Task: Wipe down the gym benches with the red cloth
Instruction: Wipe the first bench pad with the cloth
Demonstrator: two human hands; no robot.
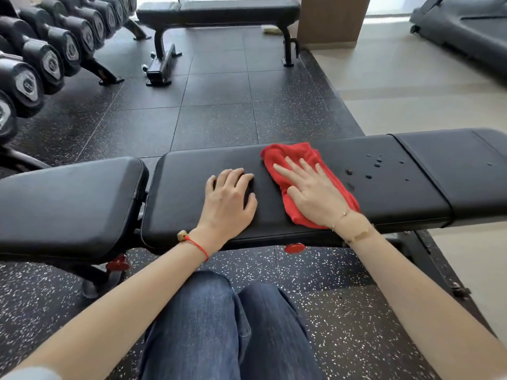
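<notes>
Since the red cloth (299, 176) is soft and bunches, keep your flat, open right hand (312, 193) centred on it while your left hand (230, 198) rests empty on the table (384, 187).

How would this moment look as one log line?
right hand flat on red cloth | left hand rests on bench | droplets unwiped

A crumpled red cloth (295, 160) lies flat at centre right on the near black padded bench (192, 171). A second black bench (219, 8) stands top centre.
</notes>
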